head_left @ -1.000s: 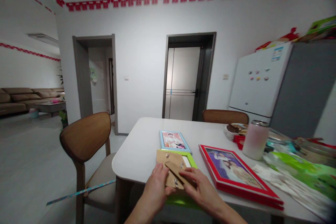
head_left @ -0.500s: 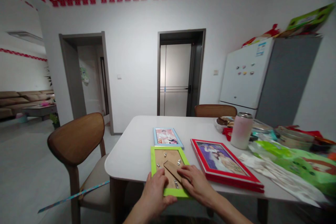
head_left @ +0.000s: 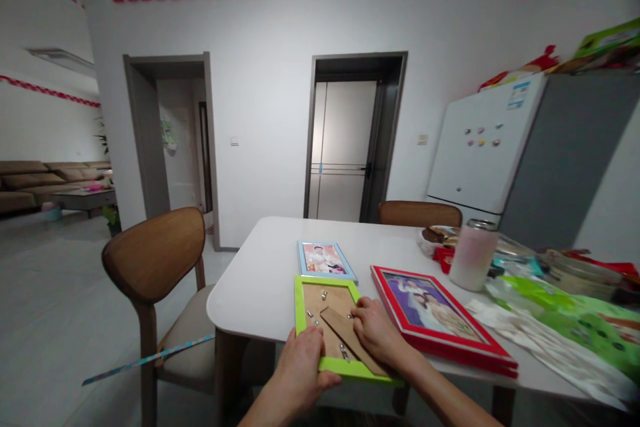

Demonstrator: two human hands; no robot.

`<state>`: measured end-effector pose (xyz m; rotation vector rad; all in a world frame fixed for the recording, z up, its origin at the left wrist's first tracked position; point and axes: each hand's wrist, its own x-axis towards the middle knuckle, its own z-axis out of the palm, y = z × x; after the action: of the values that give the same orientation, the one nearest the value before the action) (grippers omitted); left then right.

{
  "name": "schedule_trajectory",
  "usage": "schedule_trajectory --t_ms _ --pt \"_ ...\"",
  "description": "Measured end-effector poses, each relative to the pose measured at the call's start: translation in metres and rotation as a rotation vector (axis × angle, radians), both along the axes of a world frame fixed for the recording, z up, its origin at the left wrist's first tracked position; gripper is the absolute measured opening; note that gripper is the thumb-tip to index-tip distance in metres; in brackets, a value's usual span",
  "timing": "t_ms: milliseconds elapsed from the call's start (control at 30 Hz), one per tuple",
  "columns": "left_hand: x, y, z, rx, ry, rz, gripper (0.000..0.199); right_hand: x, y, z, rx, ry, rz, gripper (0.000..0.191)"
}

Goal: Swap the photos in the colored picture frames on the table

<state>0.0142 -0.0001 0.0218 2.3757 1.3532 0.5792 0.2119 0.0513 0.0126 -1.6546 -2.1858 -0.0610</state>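
Note:
A lime-green picture frame (head_left: 300, 307) lies back side up at the near edge of the table, partly over it. Its brown backing board (head_left: 340, 295) carries several small metal clips (head_left: 325, 295) and a slanting brown stand leg (head_left: 340, 330). My left hand (head_left: 303, 357) grips the frame's lower left side, thumb at the bottom edge. Bent over the right side, my right hand (head_left: 377, 330) has its fingertips at the right-hand metal clip (head_left: 350, 315), mostly covering it. Behind lies a light-blue picture frame (head_left: 327, 260), photo side up.
Stacked red picture frames (head_left: 440, 320) lie to the right on the white table (head_left: 250, 280). Beyond them stand a pink tumbler (head_left: 473, 255), a green plastic package (head_left: 565, 313) and white gloves (head_left: 540, 340). A wooden chair (head_left: 155, 257) is at the left.
My right hand has shifted up along the frame's right side, onto the right-hand clip, uncovering more of the stand leg. My left hand keeps its grip. The view has turned slightly left.

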Motion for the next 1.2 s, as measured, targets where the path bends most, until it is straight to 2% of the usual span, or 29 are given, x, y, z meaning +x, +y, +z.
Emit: schedule_trajectory --t_ms 167,233,333,500,700,833,967,1100,1200 --pt "0.000 0.002 -0.003 -0.012 -0.013 0.016 0.050 -0.011 0.015 0.003 0.020 0.117 0.040 0.029" --pt "0.000 0.003 -0.005 -0.013 -0.016 0.019 0.052 -0.022 0.027 0.003 -0.029 0.217 0.055 0.026" --pt "0.000 0.004 -0.006 -0.026 -0.010 0.018 0.056 -0.038 0.049 0.000 -0.138 0.320 0.000 0.020" --pt "0.000 0.004 -0.004 -0.057 0.010 0.017 0.054 -0.050 0.079 -0.009 -0.185 0.356 -0.100 0.018" --pt "-0.001 0.001 -0.005 -0.068 -0.008 0.031 0.054 -0.052 0.093 0.004 -0.224 0.355 -0.172 0.027" --pt "-0.001 -0.002 -0.004 -0.074 -0.016 0.031 0.055 -0.054 0.087 0.014 -0.195 0.351 -0.173 0.026" --pt "-0.003 -0.002 -0.004 -0.089 -0.034 0.022 0.057 -0.061 0.065 0.013 -0.140 0.332 -0.129 0.024" --pt "-0.003 -0.001 -0.006 -0.050 -0.083 0.020 0.053 -0.067 0.037 0.006 -0.149 0.260 0.071 0.022" --pt "-0.002 0.000 -0.008 -0.026 -0.082 0.025 0.043 -0.068 0.025 0.002 -0.122 0.192 0.220 0.024"
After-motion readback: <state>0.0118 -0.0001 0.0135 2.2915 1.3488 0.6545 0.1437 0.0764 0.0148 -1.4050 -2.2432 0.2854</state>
